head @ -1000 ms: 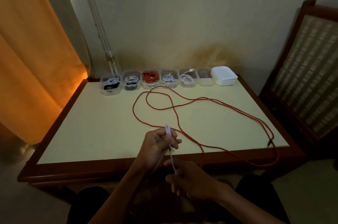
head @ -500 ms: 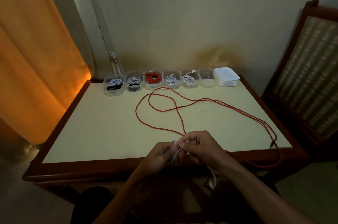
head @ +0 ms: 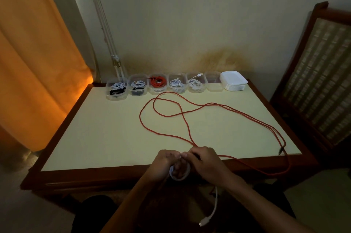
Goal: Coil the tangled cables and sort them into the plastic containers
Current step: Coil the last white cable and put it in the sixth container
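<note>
Cream worktop [head: 106, 133] with a dark wooden rim has a broad bare stretch on its left half. Red cable [head: 190, 116] sprawls in loose loops from centre to the right edge, drooping over the near right corner. Six clear plastic containers [head: 116, 90] line the far edge beside stacked white lids [head: 234, 83]. At the near edge, left hand [head: 163, 164] and right hand [head: 205, 162] pinch a small coiled white cable [head: 179, 175], its plug end dangling below.

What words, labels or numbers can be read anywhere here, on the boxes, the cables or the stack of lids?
None can be read: the plastic containers, the stack of white lids, the red cable, the white cable and the table show no legible print in this dim view.
</note>
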